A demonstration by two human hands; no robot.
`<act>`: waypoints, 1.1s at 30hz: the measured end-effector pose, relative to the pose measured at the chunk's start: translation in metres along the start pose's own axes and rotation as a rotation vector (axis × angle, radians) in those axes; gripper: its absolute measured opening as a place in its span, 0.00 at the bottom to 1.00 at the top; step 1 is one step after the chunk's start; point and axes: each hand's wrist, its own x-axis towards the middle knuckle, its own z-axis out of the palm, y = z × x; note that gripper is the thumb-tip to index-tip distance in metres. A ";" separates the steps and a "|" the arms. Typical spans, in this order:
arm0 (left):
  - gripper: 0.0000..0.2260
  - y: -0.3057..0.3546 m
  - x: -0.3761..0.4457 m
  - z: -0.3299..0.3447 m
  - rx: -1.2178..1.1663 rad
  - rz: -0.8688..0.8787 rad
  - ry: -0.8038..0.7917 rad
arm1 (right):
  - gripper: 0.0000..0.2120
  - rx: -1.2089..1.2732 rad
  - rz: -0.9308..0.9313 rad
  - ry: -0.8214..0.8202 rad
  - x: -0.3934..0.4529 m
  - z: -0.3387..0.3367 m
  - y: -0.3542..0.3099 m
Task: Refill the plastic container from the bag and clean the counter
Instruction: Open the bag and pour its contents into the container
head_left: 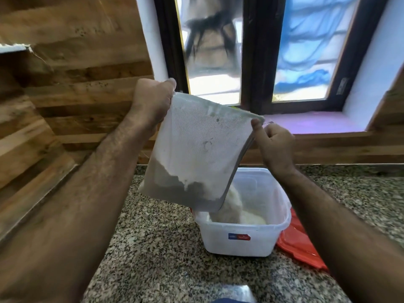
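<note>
Now pouring: both hands' fingers (256, 125) pinching the upturned bag (196, 149), powder falling into the plastic container (244, 235) below; next, shaking out remnants.

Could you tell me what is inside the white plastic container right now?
White powder lies piled inside the plastic container, under the upturned bag. The bag's lower edge covers the container's near-left corner.

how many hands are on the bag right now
2: the left hand grips the bag at its upper left corner, the right hand pinches its upper right corner.
</note>
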 end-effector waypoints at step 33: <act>0.30 -0.019 -0.017 0.076 0.462 0.264 -0.177 | 0.11 0.011 -0.049 -0.028 -0.010 0.038 -0.040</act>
